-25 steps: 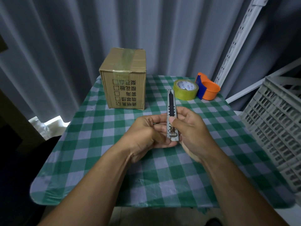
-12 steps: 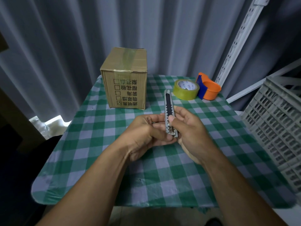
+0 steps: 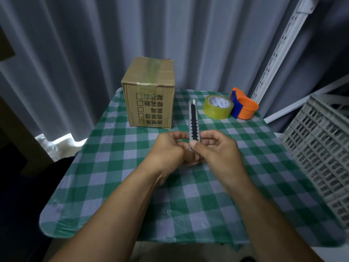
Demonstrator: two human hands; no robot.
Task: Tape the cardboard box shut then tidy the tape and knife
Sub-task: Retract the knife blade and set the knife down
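If the blade isn't fully drawn in, a thumb slip on the slider could nick a finger. Both the left hand (image 3: 170, 150) and right hand (image 3: 217, 150) pinch the slim grey knife (image 3: 193, 121) above the checked table (image 3: 132, 195); the cardboard box (image 3: 151, 95) sits taped behind.

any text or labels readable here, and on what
Cardboard box, front face: a column of printed Chinese characters beside five checkboxes, printed upside down, the bottom box ticked; too blurred to quote.
Tape roll, inner core label: small blue print, too small to read.
Knife, orange dispenser, grey crate: no text visible.
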